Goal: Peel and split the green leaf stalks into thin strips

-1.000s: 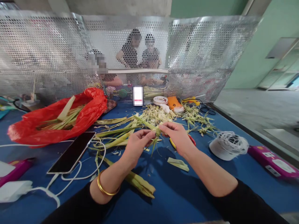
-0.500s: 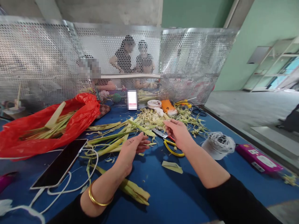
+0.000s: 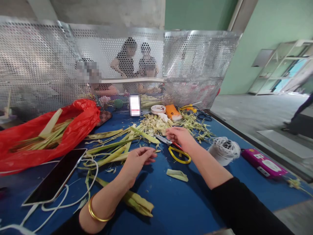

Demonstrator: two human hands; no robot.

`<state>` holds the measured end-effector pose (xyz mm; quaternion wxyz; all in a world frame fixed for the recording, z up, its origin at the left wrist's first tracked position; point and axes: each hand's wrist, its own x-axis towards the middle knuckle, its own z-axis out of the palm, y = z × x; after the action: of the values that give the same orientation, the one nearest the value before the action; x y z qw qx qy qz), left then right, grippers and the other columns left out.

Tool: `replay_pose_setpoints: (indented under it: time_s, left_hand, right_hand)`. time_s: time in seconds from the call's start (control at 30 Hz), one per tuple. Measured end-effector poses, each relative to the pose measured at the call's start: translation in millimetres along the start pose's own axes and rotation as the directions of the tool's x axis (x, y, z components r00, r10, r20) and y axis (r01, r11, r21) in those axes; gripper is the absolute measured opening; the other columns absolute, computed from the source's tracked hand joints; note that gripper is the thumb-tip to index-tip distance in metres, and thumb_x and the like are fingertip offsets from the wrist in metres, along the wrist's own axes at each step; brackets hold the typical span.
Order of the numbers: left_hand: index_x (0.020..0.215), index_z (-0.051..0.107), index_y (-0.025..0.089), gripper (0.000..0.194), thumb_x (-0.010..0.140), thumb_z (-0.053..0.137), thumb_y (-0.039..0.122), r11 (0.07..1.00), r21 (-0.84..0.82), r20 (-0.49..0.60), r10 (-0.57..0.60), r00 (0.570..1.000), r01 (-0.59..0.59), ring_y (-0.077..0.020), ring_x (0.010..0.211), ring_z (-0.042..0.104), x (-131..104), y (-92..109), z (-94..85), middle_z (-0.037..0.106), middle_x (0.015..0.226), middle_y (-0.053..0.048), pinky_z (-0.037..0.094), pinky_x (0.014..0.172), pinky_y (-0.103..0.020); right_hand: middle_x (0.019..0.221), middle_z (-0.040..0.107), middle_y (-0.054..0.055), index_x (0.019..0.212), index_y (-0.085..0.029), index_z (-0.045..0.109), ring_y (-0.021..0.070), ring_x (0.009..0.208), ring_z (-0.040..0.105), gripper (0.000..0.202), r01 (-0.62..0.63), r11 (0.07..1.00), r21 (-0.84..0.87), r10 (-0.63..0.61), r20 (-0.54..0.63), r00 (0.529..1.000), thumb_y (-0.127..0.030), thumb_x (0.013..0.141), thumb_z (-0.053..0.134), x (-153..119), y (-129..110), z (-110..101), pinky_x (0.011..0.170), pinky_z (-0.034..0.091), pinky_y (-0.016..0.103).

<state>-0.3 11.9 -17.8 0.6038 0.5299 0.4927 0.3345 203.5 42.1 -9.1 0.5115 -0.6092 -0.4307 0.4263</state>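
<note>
My left hand (image 3: 140,160) hovers above the blue table with loosely bent fingers, slightly apart, and I see nothing in it. A gold bangle (image 3: 94,210) circles that wrist. Over the handles of the scissors (image 3: 179,155) is my right hand (image 3: 179,137), fingers loosely curved and nothing visible in them. The scissors have yellow and red grips, blades pointing up-left. Long pale-green husk strips (image 3: 117,153) lie left of the blades. A folded husk piece (image 3: 177,175) lies in front of the scissors, and a rolled husk (image 3: 139,204) rests beneath my left forearm.
A red plastic bag (image 3: 83,111) of husks stands left, near a tablet (image 3: 55,176) with white cables. Husk scraps (image 3: 156,124) are heaped behind, by a tape roll (image 3: 157,109) and lit phone (image 3: 135,106). White cord (image 3: 223,151) and a purple pack (image 3: 264,163) sit right.
The view has turned slightly right, so things sit further left. My left hand's thumb and fingers have come closer together. The right hand's fingertips have loosened from a pinch. Scissors and husks lie as before.
</note>
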Motion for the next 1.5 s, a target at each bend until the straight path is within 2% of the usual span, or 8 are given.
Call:
replay_pose_setpoints:
  time_s: [0.1, 0.23, 0.47, 0.83, 1.17, 1.27, 1.37, 1.5]
  left_hand:
    - [0.088, 0.069, 0.015, 0.032, 0.071, 0.067, 0.041, 1.0, -0.005, -0.035, 0.016, 0.999, -0.016, -0.0131, 0.067, 0.063, 2.0, -0.9, -2.0, 0.073, 0.08, -0.006, 0.045, 0.065, -0.024]
    - [0.087, 0.069, 0.015, 0.029, 0.071, 0.067, 0.039, 0.999, -0.018, -0.049, 0.042, 0.998, -0.043, -0.0131, 0.066, 0.063, 2.6, -2.1, -2.9, 0.073, 0.078, -0.006, 0.045, 0.064, -0.024]
    - [0.083, 0.07, 0.014, 0.025, 0.067, 0.07, 0.034, 0.993, -0.006, -0.124, 0.117, 0.985, -0.119, -0.0137, 0.064, 0.064, 5.0, 2.6, -5.5, 0.072, 0.073, -0.004, 0.05, 0.068, -0.026]
    - [0.079, 0.071, 0.015, 0.018, 0.068, 0.068, 0.03, 0.981, 0.056, -0.24, 0.193, 0.951, -0.185, -0.0149, 0.066, 0.064, 11.5, 5.7, -16.0, 0.071, 0.072, -0.005, 0.051, 0.069, -0.028]
    - [0.079, 0.071, 0.015, 0.018, 0.069, 0.066, 0.03, 0.98, 0.076, -0.274, 0.2, 0.941, -0.186, -0.0135, 0.063, 0.062, 10.1, 11.4, -20.2, 0.071, 0.071, -0.003, 0.048, 0.063, -0.025]
    - [0.078, 0.071, 0.016, 0.016, 0.07, 0.066, 0.029, 0.977, 0.082, -0.279, 0.214, 0.936, -0.198, -0.0134, 0.063, 0.063, 9.0, 13.6, -21.2, 0.07, 0.069, -0.003, 0.048, 0.062, -0.025]
    - [0.08, 0.071, 0.016, 0.017, 0.071, 0.065, 0.03, 0.974, 0.098, -0.277, 0.222, 0.935, -0.203, -0.0131, 0.063, 0.062, 8.1, 14.9, -21.8, 0.07, 0.07, -0.003, 0.047, 0.062, -0.024]
    - [0.08, 0.071, 0.016, 0.018, 0.071, 0.066, 0.031, 0.977, 0.094, -0.28, 0.209, 0.937, -0.19, -0.0126, 0.063, 0.061, 7.9, 14.3, -21.3, 0.07, 0.072, -0.003, 0.046, 0.061, -0.024]
  right_hand:
    - [0.078, 0.07, 0.007, 0.071, -0.017, 0.063, 0.02, 0.081, 0.064, 0.009, 0.196, 0.888, -0.415, -0.137, 0.168, 0.976, -0.024, 0.074, 0.067, -22.1, -2.0, 15.2, 0.071, 0.045, 0.026]
    - [0.09, 0.071, 0.007, 0.084, -0.021, 0.066, 0.0222, 0.09, 0.064, 0.014, 0.464, 0.36, -0.81, -0.174, 0.43, 0.886, -0.03, 0.083, 0.056, -41.2, -7.1, 25.7, 0.075, 0.042, 0.028]
    - [0.092, 0.069, 0.013, 0.085, -0.018, 0.065, 0.0271, 0.092, 0.063, 0.013, 0.309, 0.118, -0.944, -0.071, 0.302, 0.951, -0.024, 0.08, 0.055, -37.4, -19.7, -16.7, 0.069, 0.042, 0.031]
    - [0.084, 0.068, 0.01, 0.084, -0.018, 0.062, 0.0255, 0.079, 0.064, 0.018, 0.213, 0.082, -0.974, 0.075, 0.219, 0.973, -0.03, 0.07, 0.062, -34.3, 5.7, -41.0, 0.056, 0.037, 0.028]
    - [0.103, 0.064, 0.016, 0.101, -0.014, 0.062, 0.0245, 0.091, 0.061, 0.023, 0.047, 0.133, -0.99, -0.199, 0.02, 0.98, -0.019, 0.081, 0.052, -19.0, 5.6, -52.4, 0.068, 0.041, 0.03]
    - [0.092, 0.067, 0.005, 0.089, -0.021, 0.065, 0.0182, 0.082, 0.061, 0.016, 0.288, 0.308, -0.907, -0.165, 0.247, 0.955, -0.03, 0.082, 0.056, -33.3, -3.7, -47.1, 0.067, 0.041, 0.025]
    - [0.078, 0.067, -0.001, 0.08, -0.023, 0.067, 0.0159, 0.07, 0.061, 0.024, 0.519, 0.503, -0.691, 0.049, 0.622, 0.782, -0.042, 0.068, 0.07, -52.6, -8.3, -36.3, 0.057, 0.039, 0.023]
    - [0.073, 0.067, 0.0, 0.075, -0.022, 0.068, 0.0173, 0.066, 0.059, 0.026, 0.568, 0.333, -0.753, 0.157, 0.638, 0.754, -0.037, 0.056, 0.078, -70.0, -7.5, -19.3, 0.05, 0.03, 0.023]
